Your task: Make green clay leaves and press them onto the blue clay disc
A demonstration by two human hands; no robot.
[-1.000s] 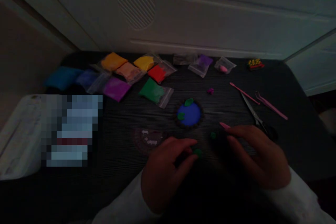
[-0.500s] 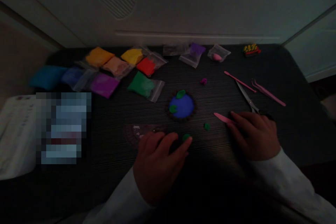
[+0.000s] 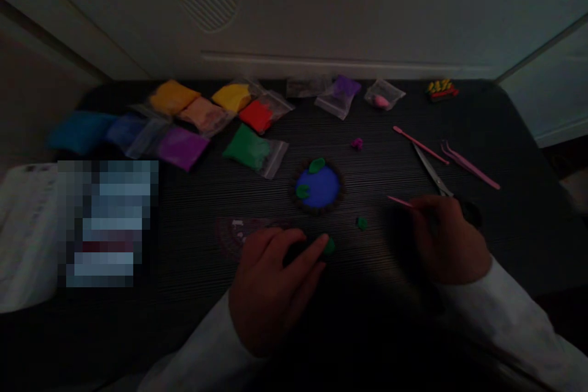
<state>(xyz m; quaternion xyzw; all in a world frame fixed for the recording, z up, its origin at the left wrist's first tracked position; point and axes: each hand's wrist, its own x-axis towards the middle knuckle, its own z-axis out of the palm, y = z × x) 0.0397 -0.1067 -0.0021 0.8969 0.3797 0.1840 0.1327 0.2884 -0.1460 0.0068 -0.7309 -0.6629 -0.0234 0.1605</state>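
My right hand [image 3: 452, 239] pinches a pink plastic clay knife [image 3: 399, 201], its thin blade pointing left above the dark table. My left hand [image 3: 275, 282] lies low over the table with fingers stretched, the index fingertip touching a small green clay piece [image 3: 329, 245]. Partly under that hand is a clear protractor [image 3: 225, 236]. Between the hands lies a smaller green clay scrap [image 3: 361, 222]. Beyond them sits a round blue clay disc [image 3: 324, 187] with a brown beaded rim and two green leaf shapes, one of them notched.
Scissors [image 3: 432, 171], pink tweezers [image 3: 473, 166] and a pink stick tool [image 3: 420, 144] lie at the right. Bagged clay, such as the green bag [image 3: 248, 148], lines the back and left. A purple clay bit [image 3: 357, 144] is behind the disc. White paper [image 3: 27, 239] lies far left.
My right hand has lifted the pink knife off the table and turned it edge-on. My left hand has shifted slightly left, its index finger still at the green piece.
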